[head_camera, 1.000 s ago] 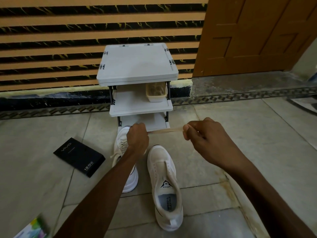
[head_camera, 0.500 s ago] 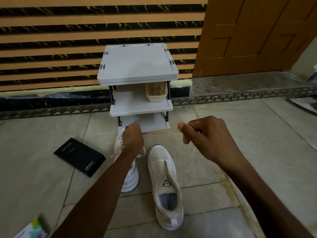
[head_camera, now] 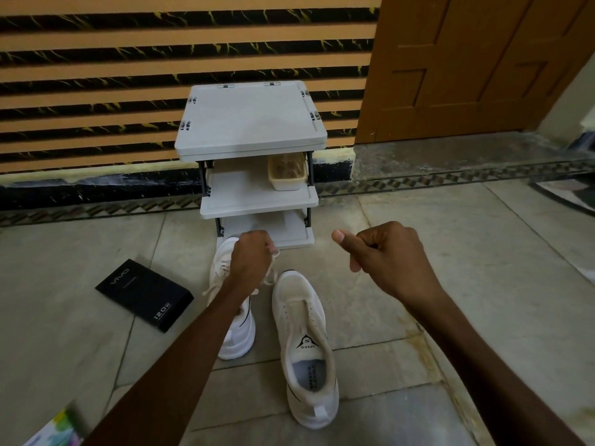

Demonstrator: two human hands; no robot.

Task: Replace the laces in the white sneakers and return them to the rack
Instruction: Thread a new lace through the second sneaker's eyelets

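Two white sneakers stand on the tiled floor in front of the grey rack [head_camera: 252,122]. The right sneaker [head_camera: 299,305] has bare eyelets and no lace. My left hand [head_camera: 251,260] hovers over the toe of the left sneaker [head_camera: 236,341] and grips a bunched white lace [head_camera: 269,280], whose loops hang below my fingers. Loose lace also lies across that shoe's left side. My right hand [head_camera: 389,257] is held apart to the right, fingers curled and thumb out, with no lace visible in it.
The rack has three shelves; a beige basket [head_camera: 286,175] sits on the middle one. A black box [head_camera: 145,294] lies on the floor to the left. A colourful packet [head_camera: 61,428] is at the bottom left corner. A wooden door [head_camera: 483,59] is at the back right.
The lace stretched between both hands is gone from my right hand; it is now bunched in my left hand. My right hand has drifted slightly right.
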